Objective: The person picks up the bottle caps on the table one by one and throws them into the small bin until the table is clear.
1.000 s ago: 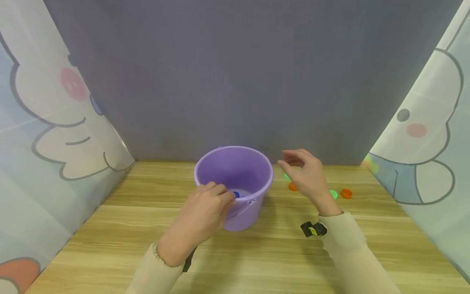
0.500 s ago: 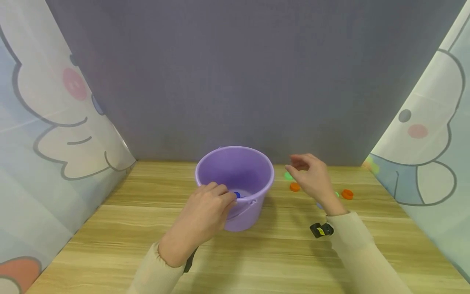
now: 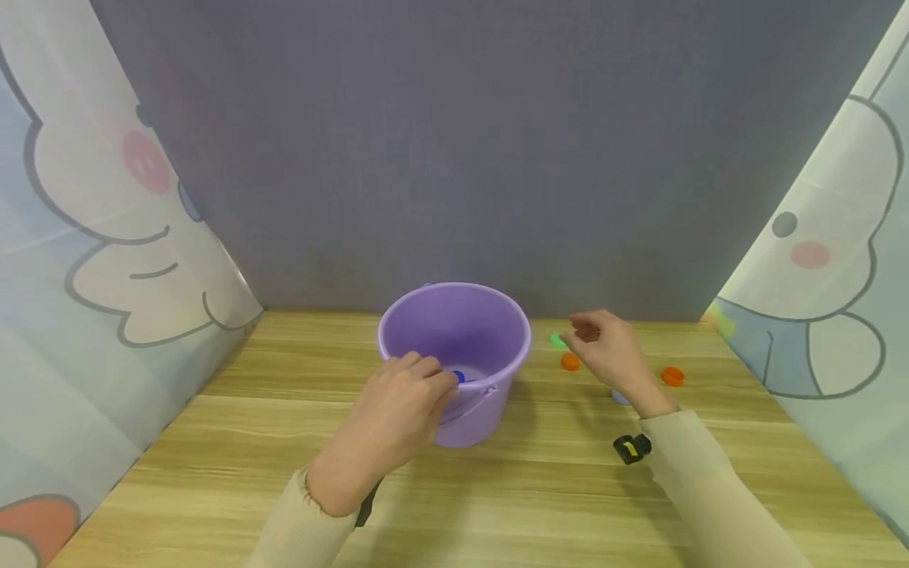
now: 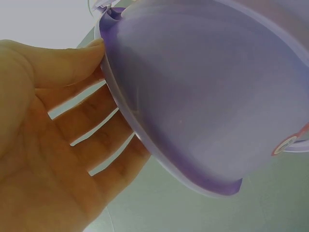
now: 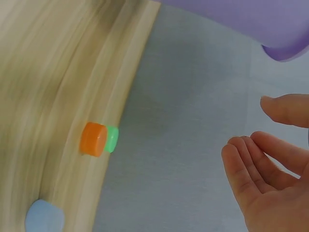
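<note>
A left hand [image 3: 398, 402] grips one purple plastic bucket [image 3: 458, 335] by its rim; a relaxed, empty right hand [image 3: 609, 356] hovers near two round orange caps [image 3: 570, 361] [image 3: 672, 376], one green cap [image 3: 557, 340] and one pale-blue disc [image 3: 621, 398].

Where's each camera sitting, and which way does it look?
Head: on the person's head, facing forward and down at the purple bucket; left grip, right grip and sleeves show.
Left wrist: on that wrist, facing the bucket's wall; left grip's palm side shows.
Right wrist: on that wrist, facing orange piece and green piece; right grip shows.
Both wrist views share the bucket.
</note>
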The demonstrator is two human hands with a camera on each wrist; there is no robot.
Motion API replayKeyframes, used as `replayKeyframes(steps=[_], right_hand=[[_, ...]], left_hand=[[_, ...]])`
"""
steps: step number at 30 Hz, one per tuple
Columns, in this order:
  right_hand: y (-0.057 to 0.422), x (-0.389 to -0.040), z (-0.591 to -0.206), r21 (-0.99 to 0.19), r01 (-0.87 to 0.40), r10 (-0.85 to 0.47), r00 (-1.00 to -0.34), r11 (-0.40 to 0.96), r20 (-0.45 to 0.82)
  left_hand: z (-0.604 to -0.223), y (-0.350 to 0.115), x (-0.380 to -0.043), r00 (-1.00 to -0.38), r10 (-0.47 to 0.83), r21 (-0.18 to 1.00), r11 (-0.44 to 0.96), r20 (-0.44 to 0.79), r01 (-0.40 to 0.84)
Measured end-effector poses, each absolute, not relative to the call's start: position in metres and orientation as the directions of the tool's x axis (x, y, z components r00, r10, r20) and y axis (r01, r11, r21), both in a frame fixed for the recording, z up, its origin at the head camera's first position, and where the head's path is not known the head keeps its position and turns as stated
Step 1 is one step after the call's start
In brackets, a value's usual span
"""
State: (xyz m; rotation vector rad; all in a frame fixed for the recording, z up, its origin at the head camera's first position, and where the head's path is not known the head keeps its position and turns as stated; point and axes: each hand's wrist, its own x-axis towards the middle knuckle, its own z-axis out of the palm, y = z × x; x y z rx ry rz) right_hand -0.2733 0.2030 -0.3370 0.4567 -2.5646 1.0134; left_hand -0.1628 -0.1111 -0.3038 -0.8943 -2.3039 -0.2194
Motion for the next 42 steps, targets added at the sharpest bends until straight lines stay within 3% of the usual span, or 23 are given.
replayKeyframes(steps=[18, 42], right_hand=[[0.206, -0.312, -0.356, -0.561, -0.281, -0.173, -0.956, 0.779, 0.238], [0.21, -0.337, -0.389, -0.547, -0.192, -0.185, -0.98, 0.815, 0.068]], left_hand=[[-0.303, -0.111, -0.161, -0.568, 0.541, -0.071, 0.759, 0.62, 0.647], [-0.303, -0.11, -0.161, -0.565, 0.54, -0.069, 0.758, 0.624, 0.648]])
